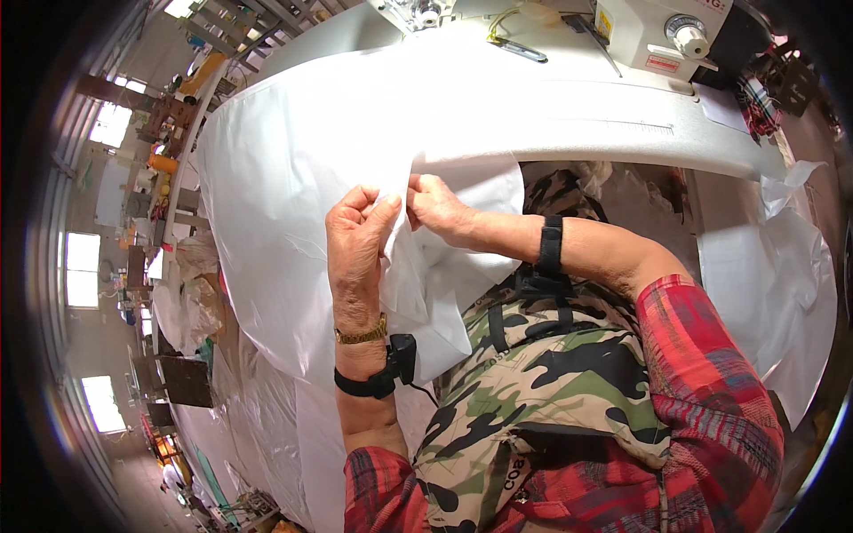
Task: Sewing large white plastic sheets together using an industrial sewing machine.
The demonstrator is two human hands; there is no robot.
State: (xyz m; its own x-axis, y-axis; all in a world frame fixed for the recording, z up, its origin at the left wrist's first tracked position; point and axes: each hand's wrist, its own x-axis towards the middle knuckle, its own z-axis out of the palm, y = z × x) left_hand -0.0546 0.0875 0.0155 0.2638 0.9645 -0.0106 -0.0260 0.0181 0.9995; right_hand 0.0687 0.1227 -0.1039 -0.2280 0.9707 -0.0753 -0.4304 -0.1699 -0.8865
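A large white, slightly glossy sheet (267, 186) drapes over the sewing table and down toward my lap. Its edge is bunched between my two hands, which are close together above the table's near side. My left hand (358, 231) pinches the edge between thumb and fingers. Just to the right, my right hand (437, 210) has its fingers closed on the same sheet, the fingertips partly hidden behind the folds. Below the hands, loose folds of the sheet hang over my camouflage apron (551, 373). Bright lamp light washes out the sheet's far part.
A sewing machine (653, 40) stands at the far right, its needle end (426, 16) at the top middle. Thread snips (520, 50) lie on the table (569, 133). More white sheeting (755, 275) hangs at right; at left are cluttered shelves (160, 169) and piled sheeting (249, 426).
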